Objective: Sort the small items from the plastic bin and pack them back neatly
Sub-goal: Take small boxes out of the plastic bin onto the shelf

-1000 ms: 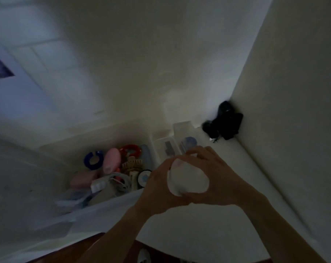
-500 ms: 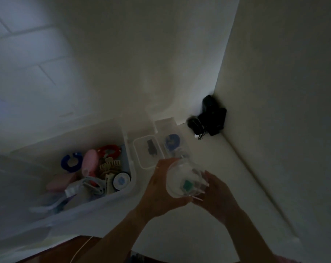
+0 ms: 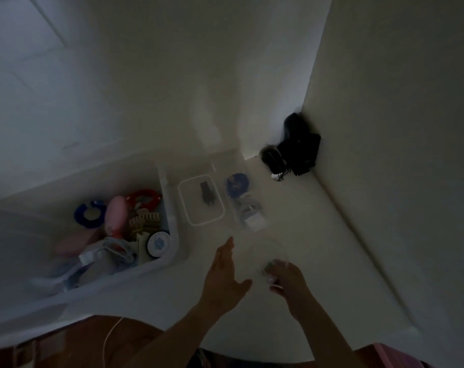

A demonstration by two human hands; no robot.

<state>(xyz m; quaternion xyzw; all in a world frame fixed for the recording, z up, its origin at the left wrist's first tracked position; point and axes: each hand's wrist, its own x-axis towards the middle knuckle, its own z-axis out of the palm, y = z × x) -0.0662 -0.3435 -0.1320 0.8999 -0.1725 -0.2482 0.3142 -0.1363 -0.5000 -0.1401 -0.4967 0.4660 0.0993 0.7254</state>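
Note:
The clear plastic bin (image 3: 156,264) stands at the left on a white surface. It holds a blue ring (image 3: 88,215), a pink item (image 3: 115,215), a red ring (image 3: 143,199), a beige claw clip (image 3: 144,221), a round blue-and-white disc (image 3: 159,241) and a white cable (image 3: 116,251). My left hand (image 3: 225,274) hovers right of the bin, fingers spread and holding nothing. My right hand (image 3: 286,280) grips the lower edge of a clear round container (image 3: 268,251), which is blurred, with a small dark thing inside.
Two small clear boxes sit beyond my hands: one with a black item (image 3: 205,199), one with a blue item (image 3: 237,184) and white cord. Black objects (image 3: 294,147) fill the wall corner. A brown surface (image 3: 66,341) with a thin white wire lies at the bottom left.
My left hand has let go of the clear round container and opened. The container has dropped lower and to the right, held now by my right hand only.

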